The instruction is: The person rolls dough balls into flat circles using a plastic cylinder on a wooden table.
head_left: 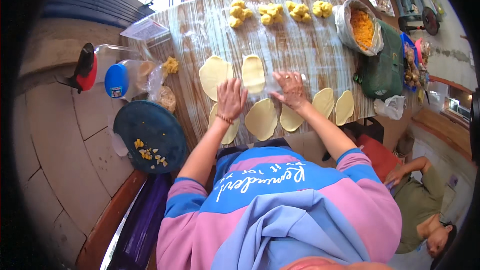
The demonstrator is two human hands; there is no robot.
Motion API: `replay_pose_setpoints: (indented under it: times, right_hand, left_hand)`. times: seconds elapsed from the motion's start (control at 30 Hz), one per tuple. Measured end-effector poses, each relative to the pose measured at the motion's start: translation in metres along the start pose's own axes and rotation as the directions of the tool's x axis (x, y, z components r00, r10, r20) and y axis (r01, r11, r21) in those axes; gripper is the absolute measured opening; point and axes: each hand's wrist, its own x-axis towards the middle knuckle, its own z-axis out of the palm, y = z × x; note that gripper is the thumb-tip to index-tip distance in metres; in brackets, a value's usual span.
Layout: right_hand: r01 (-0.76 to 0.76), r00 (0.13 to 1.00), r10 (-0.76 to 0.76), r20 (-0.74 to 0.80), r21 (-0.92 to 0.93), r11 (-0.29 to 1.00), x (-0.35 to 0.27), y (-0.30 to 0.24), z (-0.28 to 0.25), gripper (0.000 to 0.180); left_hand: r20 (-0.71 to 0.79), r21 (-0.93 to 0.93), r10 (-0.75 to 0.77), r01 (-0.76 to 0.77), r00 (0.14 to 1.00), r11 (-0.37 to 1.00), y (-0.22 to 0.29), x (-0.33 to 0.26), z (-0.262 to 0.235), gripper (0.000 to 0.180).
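My left hand [231, 99], with a beaded bracelet at the wrist, lies flat with its fingers stretched forward. It overlaps the lower right edge of a wide oval dough sheet [214, 74]. To the right of its fingertips is a narrower dough sheet [253, 72]. On that sheet's other side my right hand [291, 90], with a ring on it, rests with fingers spread and nothing visible in it. A faint shiny patch by its thumb is too unclear to name. Along the near edge lie several more flat dough pieces [261, 120], some partly covered by my hands and forearms.
Piles of yellow lumps [270, 14] line the table's far side. A bag of orange shreds [362, 29] and a green bag [381, 65] stand right. Left are a blue-lidded jar [116, 81] and a dark round board [142, 132] with chopped bits. A person [420, 195] sits right.
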Motion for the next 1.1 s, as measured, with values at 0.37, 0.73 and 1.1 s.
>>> replay_pose_setpoints:
  times: [0.37,0.73,1.1]
  right_hand:
    - [-0.240,0.953,0.170,0.250,0.283,0.929,-0.058,-0.043,-0.043,0.071]
    - [-0.605,0.795,0.351,0.496,0.699,0.381,-0.049,-0.084,-0.042,0.079]
    - [-0.749,0.617,0.773,0.149,0.411,0.519,-0.009,-0.128,0.019,0.079]
  left_hand:
    - [0.009,-0.473,-0.256,0.230,0.967,0.850,0.017,-0.018,-0.041,0.024]
    - [0.219,-0.350,-0.055,0.131,0.974,0.927,0.001,0.081,-0.026,0.032]
    - [0.342,-0.213,0.651,-0.619,0.677,0.756,0.013,0.179,0.037,0.028]
